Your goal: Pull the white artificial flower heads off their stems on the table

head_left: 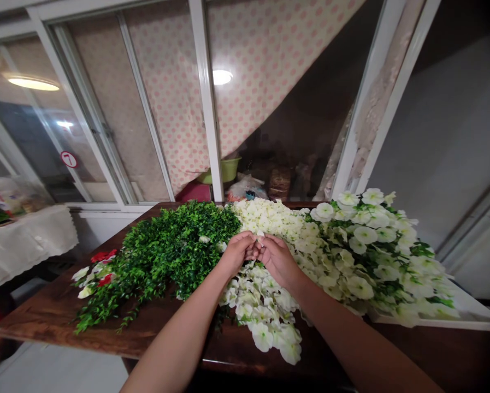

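My left hand [240,250] and my right hand [276,257] meet over the middle of the table, fingertips pinched together. A small white piece [261,235], which looks like part of an artificial flower, shows between the fingers; the rest of it is hidden. Just beneath and behind my hands lies a heap of loose white artificial flowers [269,214]. More white blooms [265,311] spread below my wrists toward the front edge. To the left of my left hand is a thick pile of green artificial leaf sprigs [175,245].
White flowers with green leaves [378,234] are piled at the right on a white tray [466,311]. Red and white flowers [101,273] lie at the left of the dark wooden table [60,322]. Behind stands a sliding window [206,98]; a cloth-covered table [31,234] is at far left.
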`<state>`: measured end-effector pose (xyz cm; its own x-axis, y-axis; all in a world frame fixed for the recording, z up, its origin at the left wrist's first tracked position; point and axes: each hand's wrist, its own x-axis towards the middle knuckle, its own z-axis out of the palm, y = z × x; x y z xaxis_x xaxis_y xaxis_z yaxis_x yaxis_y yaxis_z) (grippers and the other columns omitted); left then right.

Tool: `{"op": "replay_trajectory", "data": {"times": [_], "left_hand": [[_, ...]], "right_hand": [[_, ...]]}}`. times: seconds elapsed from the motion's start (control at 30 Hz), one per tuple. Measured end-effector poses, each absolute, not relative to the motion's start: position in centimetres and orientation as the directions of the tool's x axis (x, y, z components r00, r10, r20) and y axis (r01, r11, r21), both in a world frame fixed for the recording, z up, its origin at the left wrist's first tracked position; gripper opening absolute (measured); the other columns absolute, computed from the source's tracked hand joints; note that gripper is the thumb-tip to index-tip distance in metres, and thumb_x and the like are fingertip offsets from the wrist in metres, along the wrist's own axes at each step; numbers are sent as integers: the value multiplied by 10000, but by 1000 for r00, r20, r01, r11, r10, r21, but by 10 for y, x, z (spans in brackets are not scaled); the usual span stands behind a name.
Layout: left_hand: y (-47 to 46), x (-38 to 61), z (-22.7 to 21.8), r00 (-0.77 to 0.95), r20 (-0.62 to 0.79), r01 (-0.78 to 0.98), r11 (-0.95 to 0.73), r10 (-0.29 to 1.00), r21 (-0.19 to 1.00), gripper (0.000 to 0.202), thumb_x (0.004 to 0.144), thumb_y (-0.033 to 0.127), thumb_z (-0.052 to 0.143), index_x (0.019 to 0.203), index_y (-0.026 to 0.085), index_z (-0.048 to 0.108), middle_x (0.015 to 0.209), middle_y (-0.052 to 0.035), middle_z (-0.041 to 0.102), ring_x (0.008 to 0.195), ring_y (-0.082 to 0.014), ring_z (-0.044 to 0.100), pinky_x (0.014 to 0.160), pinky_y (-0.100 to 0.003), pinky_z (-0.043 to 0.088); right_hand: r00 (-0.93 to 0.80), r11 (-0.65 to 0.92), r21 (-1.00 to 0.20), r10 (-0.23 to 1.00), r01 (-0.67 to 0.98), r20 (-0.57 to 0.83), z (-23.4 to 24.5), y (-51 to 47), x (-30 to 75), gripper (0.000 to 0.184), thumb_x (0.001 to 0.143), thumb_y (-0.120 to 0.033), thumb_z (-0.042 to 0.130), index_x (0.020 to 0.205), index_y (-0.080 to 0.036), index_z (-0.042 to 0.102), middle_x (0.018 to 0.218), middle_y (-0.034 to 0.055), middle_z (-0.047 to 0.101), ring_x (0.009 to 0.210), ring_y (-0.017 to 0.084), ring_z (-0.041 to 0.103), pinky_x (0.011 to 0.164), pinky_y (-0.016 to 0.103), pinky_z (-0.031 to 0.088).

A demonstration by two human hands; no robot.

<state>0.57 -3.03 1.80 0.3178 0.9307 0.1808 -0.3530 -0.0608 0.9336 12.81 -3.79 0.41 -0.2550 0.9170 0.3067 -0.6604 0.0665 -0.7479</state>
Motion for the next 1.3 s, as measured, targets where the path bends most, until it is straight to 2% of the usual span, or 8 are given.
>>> {"op": "replay_trajectory", "data": {"times": [0.3, 0.47, 0.63, 0.83, 1.1, 1.23, 1.3], "left_hand": [[-31, 5, 18, 350, 209, -348, -80, 913, 934, 279, 746, 390, 654, 671, 147, 538, 577, 7, 538, 455, -76, 481, 450, -196, 312], [-33, 3, 23, 391, 193, -340, -53, 900, 939, 324, 744, 425, 676, 681, 142, 531, 542, 27, 487, 436, -71, 474, 437, -188, 272], [-33, 1, 26, 440, 186, -343, -26, 879, 939, 334, 756, 430, 666, 663, 136, 536, 469, 53, 406, 375, -55, 386, 415, -201, 206], [-31, 4, 23, 410, 177, -416, 11, 895, 909, 298, 718, 400, 657, 632, 158, 504, 420, 76, 326, 345, -54, 277, 406, -220, 218], [-29, 5, 20, 432, 170, -464, 56, 886, 884, 256, 706, 367, 592, 589, 171, 475, 422, 60, 331, 351, -69, 285, 428, -240, 279], [-24, 7, 14, 447, 147, -425, 65, 882, 903, 350, 751, 483, 526, 657, 149, 574, 442, 22, 413, 386, -107, 398, 446, -252, 320], [-22, 6, 12, 452, 122, -382, 68, 884, 922, 447, 764, 564, 481, 711, 138, 606, 463, -7, 482, 383, -123, 430, 429, -258, 321]], "right_hand": [[-303, 55, -773, 900, -633, 313, 4, -36, 132, 173, 773, -306, 707, 716, -173, 613, 658, -5, 581, 607, 122, 550, 615, 260, 459], [-347, 44, -783, 880, -620, 325, 5, -35, 137, 184, 759, -315, 728, 730, -166, 625, 684, -1, 599, 590, 120, 555, 612, 273, 460], [-389, 18, -795, 865, -607, 317, 7, -34, 140, 159, 777, -307, 706, 732, -166, 647, 672, 3, 609, 557, 123, 560, 560, 264, 468], [-382, 4, -803, 878, -596, 288, 7, -32, 141, 137, 771, -294, 695, 707, -179, 656, 650, 2, 611, 538, 127, 557, 535, 265, 477], [-363, 41, -831, 886, -555, 287, 8, -32, 141, 166, 761, -319, 693, 688, -177, 645, 632, 10, 594, 517, 135, 548, 518, 276, 465], [-289, 102, -826, 907, -554, 306, 11, -33, 142, 173, 760, -304, 672, 642, -201, 599, 625, 2, 578, 506, 132, 523, 505, 274, 449], [-205, 125, -807, 934, -577, 292, 13, -33, 144, 219, 751, -300, 673, 603, -212, 537, 565, -26, 507, 472, 115, 474, 474, 263, 416]]}}
